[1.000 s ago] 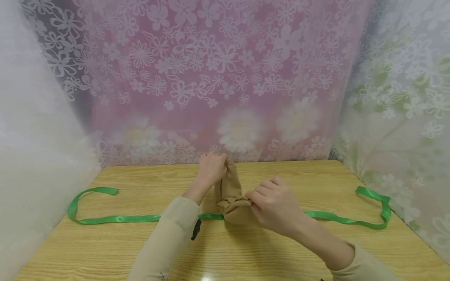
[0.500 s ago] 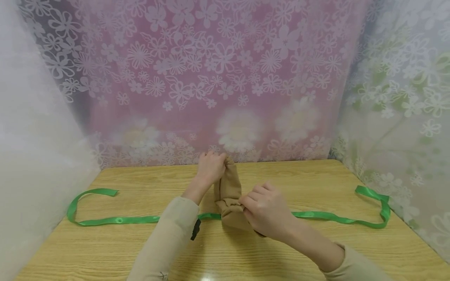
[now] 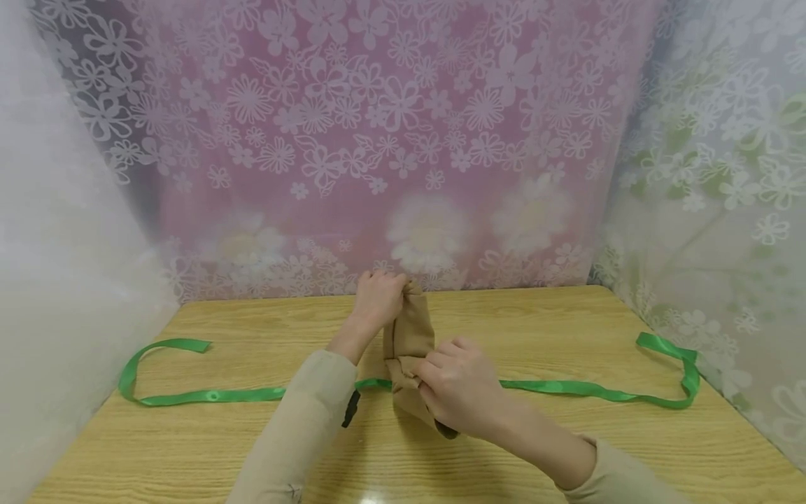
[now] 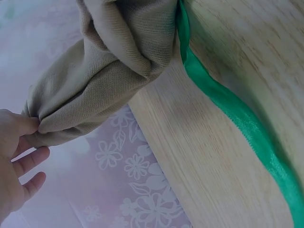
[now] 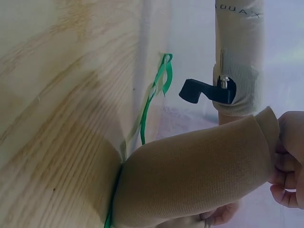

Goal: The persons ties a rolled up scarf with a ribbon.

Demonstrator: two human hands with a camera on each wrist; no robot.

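Note:
A tan knit cloth bundle [image 3: 412, 329] stands at the middle of the table, folded and creased. At its far, upper end my left hand [image 3: 378, 301] pinches the fabric; in the left wrist view the thumb and forefinger grip that end while the other fingers are apart from it. My right hand [image 3: 462, 385] holds the near edge of the cloth with curled fingers. The right wrist view shows the cloth's smooth side [image 5: 194, 175]. Beneath the bundle runs a green ribbon [image 3: 214, 396], and what lies inside the cloth is hidden.
The ribbon's ends curl at the left and right of the wooden table [image 3: 264, 455]. Flower-patterned sheets [image 3: 403, 140] hang behind and at the sides. A black camera mount [image 5: 204, 90] sits on the left wrist.
My right hand has moved left and a little toward me, drawing the near edge of the cloth with it across the bundle. The left hand has stayed nearly still.

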